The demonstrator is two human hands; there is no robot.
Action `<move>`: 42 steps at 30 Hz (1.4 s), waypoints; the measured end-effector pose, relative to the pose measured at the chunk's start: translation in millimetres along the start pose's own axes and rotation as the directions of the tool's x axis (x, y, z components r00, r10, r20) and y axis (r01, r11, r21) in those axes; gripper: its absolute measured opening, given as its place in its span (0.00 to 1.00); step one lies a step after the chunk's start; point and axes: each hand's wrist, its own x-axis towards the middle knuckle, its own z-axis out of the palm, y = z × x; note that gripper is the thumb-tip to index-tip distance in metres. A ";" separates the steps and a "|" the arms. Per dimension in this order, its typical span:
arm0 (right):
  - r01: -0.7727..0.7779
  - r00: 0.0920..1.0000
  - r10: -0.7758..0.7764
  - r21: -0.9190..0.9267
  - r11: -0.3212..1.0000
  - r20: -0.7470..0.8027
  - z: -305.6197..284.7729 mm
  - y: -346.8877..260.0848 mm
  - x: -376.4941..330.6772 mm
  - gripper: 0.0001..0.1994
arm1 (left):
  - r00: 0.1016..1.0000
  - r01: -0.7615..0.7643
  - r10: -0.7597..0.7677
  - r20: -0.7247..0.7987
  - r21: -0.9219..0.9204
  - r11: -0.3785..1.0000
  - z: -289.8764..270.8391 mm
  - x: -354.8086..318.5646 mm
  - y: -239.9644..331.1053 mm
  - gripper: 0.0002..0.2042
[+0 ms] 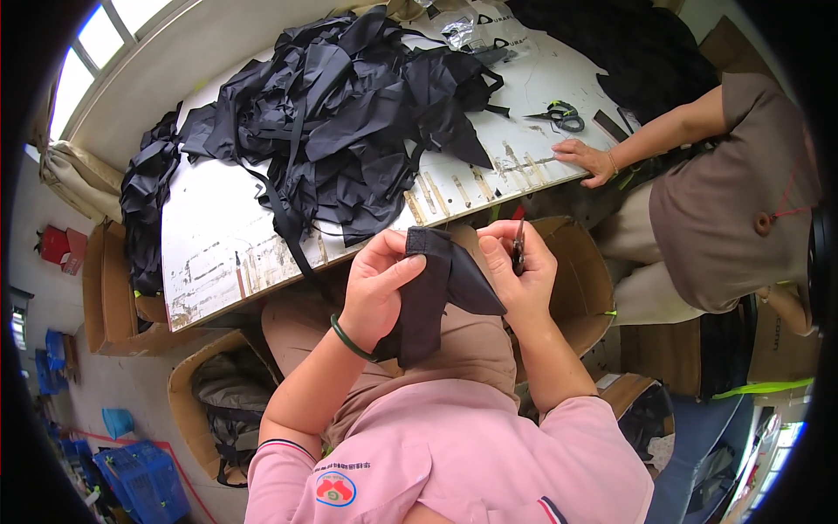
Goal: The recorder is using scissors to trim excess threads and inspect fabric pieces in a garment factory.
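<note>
A black fabric piece with a stitched, folded end (pixel 425 293) hangs over my lap, just in front of the table edge. Pinched between thumb and fingers, its top end is in my left hand (pixel 377 284), which wears a dark green bangle (pixel 351 341). On the other side of the cloth, my right hand (pixel 524 279) is closed around small dark thread snips (pixel 518 246), held upright against the fingers. The fabric's pointed flap reaches to the right thumb and palm; whether those fingers also grip it, I cannot tell.
A white worktable (pixel 205 236) bears a large heap of black fabric pieces (pixel 332 113) and black-handled scissors (pixel 563 116). At the right, a co-worker's hand (pixel 587 162) rests on the table edge. Cardboard boxes (pixel 572 279) stand below, and blue crates (pixel 144 480) sit at lower left.
</note>
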 end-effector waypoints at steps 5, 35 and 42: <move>0.061 0.985 -0.042 -0.110 0.992 0.166 5.4 -22.7 -1.4 0.08 | 0.987 -0.160 0.160 0.010 0.087 0.983 10.5 6.4 -5.7 0.05; -0.217 0.971 0.234 0.266 0.939 -0.036 -63.0 -23.1 21.9 0.04 | 0.998 -0.035 0.049 -0.031 0.357 0.933 -12.6 15.6 4.1 0.06; 0.172 0.857 -0.415 -0.590 0.789 -0.305 -197.2 -67.1 19.6 0.03 | 0.750 0.020 0.648 -0.135 0.983 0.182 -180.3 62.5 57.1 0.14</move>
